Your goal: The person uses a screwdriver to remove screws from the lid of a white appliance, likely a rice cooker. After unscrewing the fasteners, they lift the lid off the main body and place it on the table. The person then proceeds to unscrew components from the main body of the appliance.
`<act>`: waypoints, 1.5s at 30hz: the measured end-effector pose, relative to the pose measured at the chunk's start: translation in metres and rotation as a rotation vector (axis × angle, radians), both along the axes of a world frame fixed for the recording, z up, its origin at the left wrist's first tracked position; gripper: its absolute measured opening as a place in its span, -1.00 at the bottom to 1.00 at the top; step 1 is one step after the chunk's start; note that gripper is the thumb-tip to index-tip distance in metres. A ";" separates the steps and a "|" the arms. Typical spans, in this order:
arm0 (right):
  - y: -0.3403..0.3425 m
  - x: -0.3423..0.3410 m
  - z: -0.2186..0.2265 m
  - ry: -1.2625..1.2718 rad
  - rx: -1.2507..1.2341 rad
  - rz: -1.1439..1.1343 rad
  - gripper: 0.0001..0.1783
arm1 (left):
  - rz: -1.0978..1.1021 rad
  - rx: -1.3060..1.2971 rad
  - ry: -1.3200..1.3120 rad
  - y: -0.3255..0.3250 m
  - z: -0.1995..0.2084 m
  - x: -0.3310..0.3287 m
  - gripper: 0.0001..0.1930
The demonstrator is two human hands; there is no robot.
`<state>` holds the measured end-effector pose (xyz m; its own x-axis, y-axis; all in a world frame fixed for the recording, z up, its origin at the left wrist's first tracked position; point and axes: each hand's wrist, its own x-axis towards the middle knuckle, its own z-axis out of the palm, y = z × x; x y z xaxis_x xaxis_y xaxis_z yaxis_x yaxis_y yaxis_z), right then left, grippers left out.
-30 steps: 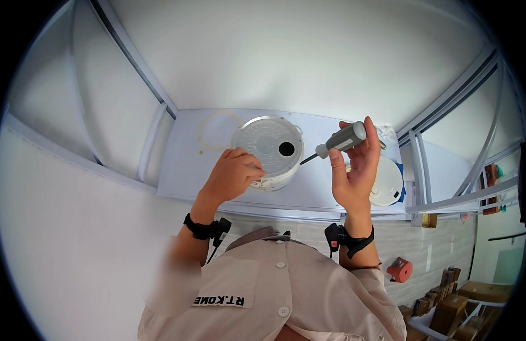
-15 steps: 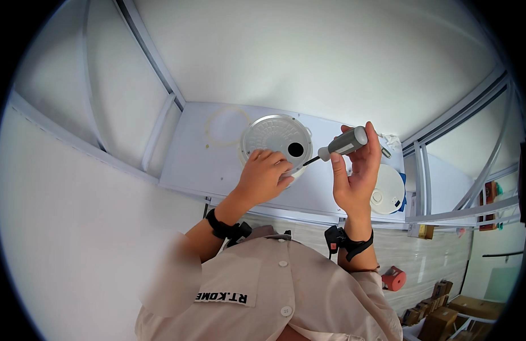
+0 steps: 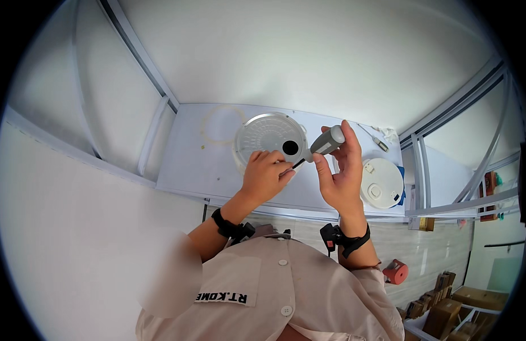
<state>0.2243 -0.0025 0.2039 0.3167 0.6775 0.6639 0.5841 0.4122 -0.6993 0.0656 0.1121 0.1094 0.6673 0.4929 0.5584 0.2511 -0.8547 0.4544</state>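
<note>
Screwdriver (image 3: 325,142): held by right hand (image 3: 343,181) | left hand (image 3: 264,178): bunched, hold unclear | shirt (image 3: 319,273): dark lettering (image 3: 222,297)

A workshop, it seems! There's a grey-handled, dark-shafted screwdriver (image 3: 327,141) above a long white table (image 3: 197,166), brown cardboard boxes (image 3: 442,316) nearby.

Note the finishes before you. The round disc (image 3: 262,139) is silver-grey metal with a dull sheen, its face radially patterned and its rim smooth. Your screwdriver (image 3: 326,142) has a matt grey, plastic-looking handle and a dark metal shaft (image 3: 298,164). The white lid (image 3: 388,192) appears to be smooth plastic. Your table (image 3: 186,165) is smooth-topped. Your shirt (image 3: 331,284) is matt, creased cloth; its buttons (image 3: 286,311) look like plastic. The floor (image 3: 308,233) is glossy; the boxes (image 3: 442,317) look like cardboard.
</note>
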 end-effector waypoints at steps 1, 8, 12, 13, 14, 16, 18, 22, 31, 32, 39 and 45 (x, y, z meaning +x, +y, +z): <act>0.000 0.000 0.000 -0.011 -0.008 0.004 -0.17 | 0.001 0.004 -0.005 0.000 0.000 0.000 -0.86; 0.002 0.001 -0.004 -0.045 0.014 -0.009 -0.18 | 0.009 0.008 0.022 0.001 0.003 -0.001 -0.84; 0.003 0.002 -0.006 -0.046 0.027 -0.007 -0.17 | 0.013 0.003 0.020 0.000 0.001 -0.001 -0.83; 0.002 0.002 -0.006 -0.047 0.029 -0.007 -0.17 | 0.011 0.000 0.022 0.000 0.001 -0.001 -0.82; 0.002 0.002 -0.006 -0.046 0.029 -0.010 -0.17 | 0.010 -0.003 0.025 0.001 0.001 -0.001 -0.82; 0.003 0.002 -0.006 -0.043 0.030 -0.012 -0.17 | 0.004 -0.014 0.023 0.002 -0.002 -0.001 -0.81; 0.002 0.002 -0.007 -0.049 0.032 -0.017 -0.16 | -0.002 -0.024 0.021 0.002 -0.003 -0.001 -0.81; 0.002 0.004 -0.009 -0.039 0.033 -0.019 -0.17 | -0.006 -0.044 0.023 0.002 -0.001 -0.002 -0.81; 0.004 0.005 -0.001 -0.256 0.079 -0.083 -0.20 | 0.005 -0.022 0.030 0.002 -0.001 -0.001 -0.89; 0.005 0.005 0.000 -0.256 0.082 -0.096 -0.21 | 0.006 -0.018 0.027 0.003 -0.002 -0.001 -0.90; 0.008 0.000 0.008 -0.277 0.154 -0.193 -0.24 | 0.006 -0.030 0.027 0.003 -0.003 0.000 -0.92; 0.005 0.002 0.002 -0.284 0.115 -0.231 -0.26 | 0.005 -0.051 0.044 0.003 -0.002 -0.001 -0.91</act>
<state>0.2264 0.0025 0.2058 0.2447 0.5256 0.8148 0.8348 0.3132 -0.4528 0.0643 0.1148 0.1072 0.6882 0.5229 0.5030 0.2757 -0.8297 0.4853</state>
